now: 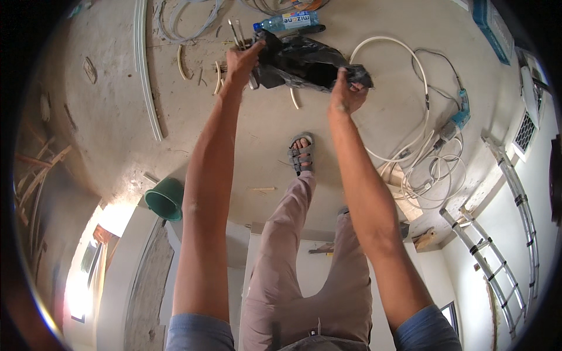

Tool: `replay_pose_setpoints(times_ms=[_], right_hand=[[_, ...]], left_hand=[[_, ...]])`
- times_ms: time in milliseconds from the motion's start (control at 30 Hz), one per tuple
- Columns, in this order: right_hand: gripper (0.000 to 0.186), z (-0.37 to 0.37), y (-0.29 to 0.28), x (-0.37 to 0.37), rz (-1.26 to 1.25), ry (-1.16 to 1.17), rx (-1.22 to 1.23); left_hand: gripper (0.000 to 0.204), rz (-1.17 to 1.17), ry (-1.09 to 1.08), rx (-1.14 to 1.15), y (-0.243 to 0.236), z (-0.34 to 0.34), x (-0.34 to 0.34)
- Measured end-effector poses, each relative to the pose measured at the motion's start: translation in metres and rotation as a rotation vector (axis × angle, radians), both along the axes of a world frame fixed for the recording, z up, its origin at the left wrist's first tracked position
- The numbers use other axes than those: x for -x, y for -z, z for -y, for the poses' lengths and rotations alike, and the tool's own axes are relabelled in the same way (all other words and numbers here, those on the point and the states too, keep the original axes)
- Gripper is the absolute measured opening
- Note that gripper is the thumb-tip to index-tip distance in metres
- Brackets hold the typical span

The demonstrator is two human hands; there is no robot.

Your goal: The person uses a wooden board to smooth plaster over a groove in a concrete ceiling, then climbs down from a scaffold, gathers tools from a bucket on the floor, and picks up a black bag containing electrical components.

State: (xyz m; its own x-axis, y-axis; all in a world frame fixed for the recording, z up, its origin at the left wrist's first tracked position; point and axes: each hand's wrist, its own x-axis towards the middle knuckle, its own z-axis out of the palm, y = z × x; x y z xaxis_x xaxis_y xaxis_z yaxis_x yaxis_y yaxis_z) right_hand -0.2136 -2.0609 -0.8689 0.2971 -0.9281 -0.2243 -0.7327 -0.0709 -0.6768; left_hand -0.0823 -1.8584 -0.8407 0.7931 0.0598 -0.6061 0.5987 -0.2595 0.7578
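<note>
A black plastic bag is stretched between my two hands above the floor, its dark opening toward me. My left hand grips its left end, fingers closed. Slim metal tool ends stick out beyond that hand and a flat metal end shows below it; whether the hand holds them too I cannot tell. My right hand pinches the bag's right end, with some fingers hidden behind the plastic. Just past the bag, a clear bottle with a blue cap lies on its side.
White cable loops on the floor to the right, beside a teal power drill. A ladder is further right. Long white strips and a green bucket are at left. Short pipe pieces lie near my left hand.
</note>
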Motion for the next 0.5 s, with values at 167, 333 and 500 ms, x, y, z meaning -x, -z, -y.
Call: replay_pose_setpoints(times_ms=[167, 333, 500], right_hand=[[0.035, 0.02, -0.066, 0.011, 0.333, -0.125, -0.381], [0.027, 0.056, -0.145, 0.052, 0.146, -0.483, -0.224], [0.024, 0.062, -0.213, 0.038, 0.024, -0.641, -0.341]], left_hand=[[0.034, -0.03, -0.02, 0.174, -0.057, -0.03, 0.073], [0.047, -0.235, -0.094, 0.395, -0.175, -0.061, 0.139], [0.067, -0.223, -0.269, 0.566, -0.236, -0.086, 0.15]])
